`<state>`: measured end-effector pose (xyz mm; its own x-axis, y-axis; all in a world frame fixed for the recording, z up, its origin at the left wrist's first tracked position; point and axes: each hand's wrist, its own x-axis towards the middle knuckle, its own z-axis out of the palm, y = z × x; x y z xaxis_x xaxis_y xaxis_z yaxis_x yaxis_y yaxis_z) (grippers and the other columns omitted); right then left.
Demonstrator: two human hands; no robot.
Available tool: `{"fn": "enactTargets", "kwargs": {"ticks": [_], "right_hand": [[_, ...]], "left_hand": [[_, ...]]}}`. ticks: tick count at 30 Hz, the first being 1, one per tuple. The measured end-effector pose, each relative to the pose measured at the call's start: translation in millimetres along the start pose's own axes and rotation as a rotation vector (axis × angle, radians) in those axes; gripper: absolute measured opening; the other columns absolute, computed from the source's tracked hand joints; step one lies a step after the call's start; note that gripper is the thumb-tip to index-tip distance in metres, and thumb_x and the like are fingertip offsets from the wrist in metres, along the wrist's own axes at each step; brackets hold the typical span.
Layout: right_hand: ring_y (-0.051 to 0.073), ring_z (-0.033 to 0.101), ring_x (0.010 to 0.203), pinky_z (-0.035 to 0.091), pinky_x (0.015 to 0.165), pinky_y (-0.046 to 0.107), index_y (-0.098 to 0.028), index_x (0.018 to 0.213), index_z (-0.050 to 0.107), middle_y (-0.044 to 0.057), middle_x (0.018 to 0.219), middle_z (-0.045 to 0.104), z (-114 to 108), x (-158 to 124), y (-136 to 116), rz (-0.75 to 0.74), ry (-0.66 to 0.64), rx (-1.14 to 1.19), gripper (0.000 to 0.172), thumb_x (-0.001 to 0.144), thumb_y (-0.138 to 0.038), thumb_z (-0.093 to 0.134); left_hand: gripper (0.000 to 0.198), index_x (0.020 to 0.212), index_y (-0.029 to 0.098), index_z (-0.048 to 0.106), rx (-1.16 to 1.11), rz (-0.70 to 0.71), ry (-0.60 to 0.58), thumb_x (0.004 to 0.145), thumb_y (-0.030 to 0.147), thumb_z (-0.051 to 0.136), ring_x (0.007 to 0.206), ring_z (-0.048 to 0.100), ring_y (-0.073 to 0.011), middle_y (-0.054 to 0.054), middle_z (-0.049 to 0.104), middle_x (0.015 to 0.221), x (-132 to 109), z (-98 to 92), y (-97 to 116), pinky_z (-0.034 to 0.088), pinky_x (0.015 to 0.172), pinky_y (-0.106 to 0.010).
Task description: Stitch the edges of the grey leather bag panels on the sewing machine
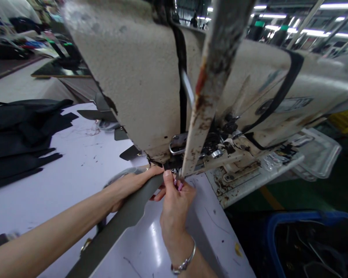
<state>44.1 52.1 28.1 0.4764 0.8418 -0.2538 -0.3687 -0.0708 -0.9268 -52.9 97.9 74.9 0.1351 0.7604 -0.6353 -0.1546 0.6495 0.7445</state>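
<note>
A long dark grey fabric piece (133,208) runs from the lower left up to the needle area of a worn cream sewing machine (139,77). My left hand (135,183) grips this piece along its upper left edge, its fingertips close under the machine head. On the other side, my right hand (175,197) is closed with the thumb up, right beside the fabric's end. A small pink item (179,186) shows between its fingers; its kind is mostly hidden. The needle and presser foot are hard to make out behind the fingers and a rusty metal bar (204,96).
Black fabric pieces (20,135) lie stacked on the white table (75,166) at left. Small grey pieces (129,152) sit behind the machine head. A blue-rimmed bin (269,231) stands at lower right, and a clear plastic tray (321,154) juts out at right.
</note>
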Motion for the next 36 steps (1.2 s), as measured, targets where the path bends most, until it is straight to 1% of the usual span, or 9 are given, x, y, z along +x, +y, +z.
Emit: {"fn": "enactTargets", "kwargs": {"ticks": [3, 8, 13, 16, 19, 25, 30, 33, 36], "right_hand": [[0.010, 0.045, 0.039, 0.039, 0.047, 0.022, -0.019, 0.049, 0.049, -0.003, 0.039, 0.050, -4, 2, -5, -0.019, -0.003, -0.015, 0.054, 0.091, -0.046, 0.070], [0.009, 0.037, 0.039, 0.029, 0.042, 0.022, -0.019, 0.048, 0.046, -0.006, 0.039, 0.041, -13, 5, -18, 0.006, -0.067, -0.017, 0.050, 0.085, -0.041, 0.072], [0.007, 0.030, 0.040, 0.022, 0.041, 0.022, -0.019, 0.047, 0.043, -0.007, 0.041, 0.037, -30, 13, -37, 0.110, -0.167, -0.019, 0.045, 0.074, -0.035, 0.076], [0.007, 0.034, 0.043, 0.026, 0.043, 0.021, -0.017, 0.052, 0.054, -0.006, 0.047, 0.045, -41, 19, -46, 0.182, -0.276, 0.054, 0.032, 0.068, -0.031, 0.078], [0.009, 0.043, 0.045, 0.035, 0.046, 0.022, -0.014, 0.060, 0.068, -0.002, 0.052, 0.055, -48, 25, -51, 0.241, -0.317, 0.049, 0.021, 0.064, -0.030, 0.080], [0.009, 0.044, 0.044, 0.035, 0.044, 0.021, -0.013, 0.058, 0.071, -0.001, 0.050, 0.057, -49, 33, -58, 0.238, -0.299, -0.058, 0.019, 0.060, -0.029, 0.081], [0.010, 0.047, 0.046, 0.037, 0.045, 0.021, -0.014, 0.057, 0.068, -0.001, 0.052, 0.058, -49, 38, -60, 0.200, -0.293, -0.067, 0.020, 0.058, -0.026, 0.084], [0.011, 0.052, 0.050, 0.042, 0.049, 0.022, -0.014, 0.061, 0.070, 0.000, 0.057, 0.063, -54, 39, -58, 0.203, -0.298, -0.072, 0.020, 0.058, -0.025, 0.085], [0.012, 0.054, 0.050, 0.044, 0.049, 0.023, -0.013, 0.068, 0.073, 0.002, 0.060, 0.067, -61, 38, -57, 0.256, -0.366, -0.093, 0.021, 0.059, -0.027, 0.086]], "left_hand": [[0.052, 0.050, 0.013, 0.062, 0.217, -0.128, -0.066, 0.084, 0.052, 0.066, 0.037, 0.049, -0.0091, -0.005, 0.060, 0.046, -12, 11.3, -4, 0.033, 0.034, -0.015], [0.049, 0.061, 0.018, 0.062, 0.030, -0.121, 0.059, 0.075, 0.065, 0.070, 0.041, 0.051, -0.0130, -0.002, 0.059, 0.049, -19, 31.3, -25, 0.041, 0.037, -0.021], [0.038, 0.081, 0.021, 0.065, -0.277, -0.116, 0.174, 0.078, 0.058, 0.072, 0.046, 0.060, -0.0162, 0.001, 0.066, 0.057, -28, 59.1, -42, 0.051, 0.044, -0.026], [0.031, 0.096, 0.022, 0.067, -0.416, -0.070, 0.224, 0.083, 0.050, 0.071, 0.058, 0.069, -0.0165, 0.000, 0.074, 0.074, -32, 75.1, -47, 0.056, 0.052, -0.026], [0.030, 0.106, 0.023, 0.068, -0.464, 0.018, 0.252, 0.086, 0.045, 0.069, 0.072, 0.074, -0.0180, 0.000, 0.077, 0.084, -32, 85.5, -49, 0.060, 0.062, -0.026], [0.032, 0.108, 0.022, 0.070, -0.395, 0.088, 0.297, 0.086, 0.046, 0.066, 0.079, 0.075, -0.0213, -0.001, 0.077, 0.081, -27, 91.7, -47, 0.062, 0.066, -0.029], [0.023, 0.105, 0.021, 0.069, -0.496, 0.032, 0.313, 0.088, 0.036, 0.063, 0.077, 0.076, -0.0207, -0.001, 0.077, 0.082, -25, 94.1, -35, 0.061, 0.062, -0.027], [0.019, 0.103, 0.022, 0.069, -0.532, 0.041, 0.316, 0.089, 0.033, 0.063, 0.084, 0.076, -0.0203, -0.001, 0.079, 0.088, -20, 93.2, -32, 0.061, 0.065, -0.026], [0.024, 0.105, 0.021, 0.070, -0.534, 0.079, 0.309, 0.088, 0.037, 0.066, 0.091, 0.076, -0.0214, -0.003, 0.079, 0.097, -14, 90.6, -38, 0.062, 0.069, -0.027]]}}
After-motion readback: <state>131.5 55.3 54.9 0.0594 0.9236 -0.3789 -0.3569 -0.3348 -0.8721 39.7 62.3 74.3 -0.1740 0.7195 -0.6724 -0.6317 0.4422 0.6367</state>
